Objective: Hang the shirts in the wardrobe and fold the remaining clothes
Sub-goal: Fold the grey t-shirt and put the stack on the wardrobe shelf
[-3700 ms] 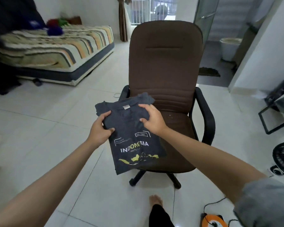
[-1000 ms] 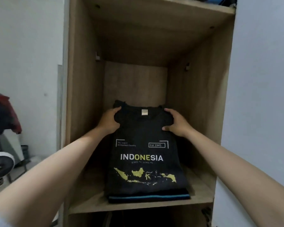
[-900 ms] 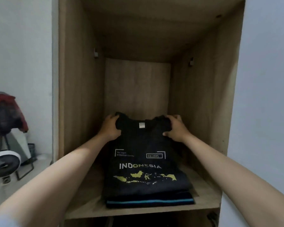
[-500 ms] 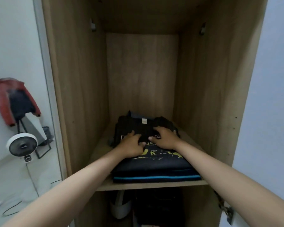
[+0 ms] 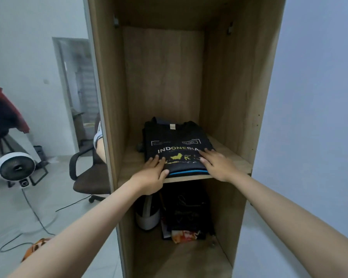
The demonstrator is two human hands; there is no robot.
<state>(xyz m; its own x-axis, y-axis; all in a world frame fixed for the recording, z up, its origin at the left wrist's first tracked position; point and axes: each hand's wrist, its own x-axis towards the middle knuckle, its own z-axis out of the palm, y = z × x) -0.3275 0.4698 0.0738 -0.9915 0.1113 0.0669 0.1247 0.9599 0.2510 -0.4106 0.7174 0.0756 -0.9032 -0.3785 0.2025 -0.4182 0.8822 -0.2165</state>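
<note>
Since it's soft, floppy cotton, my left hand lies flat and open on the folded shirt's front corner, shirt stacked on the shelf between both hands, right hand flat too, gripping nothing; I'd scoop from underneath.

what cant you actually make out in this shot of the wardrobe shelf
- Head view: the clothes under the folded Indonesia shirt; it covers them, only a blue-striped edge shows.
- The shirt's small print above the big lettering: too small and blurred.
- The dark items in the lower compartment: shadowed, and the left hand hides part.
- The shirt's front corners: under the left hand and right hand.
</note>
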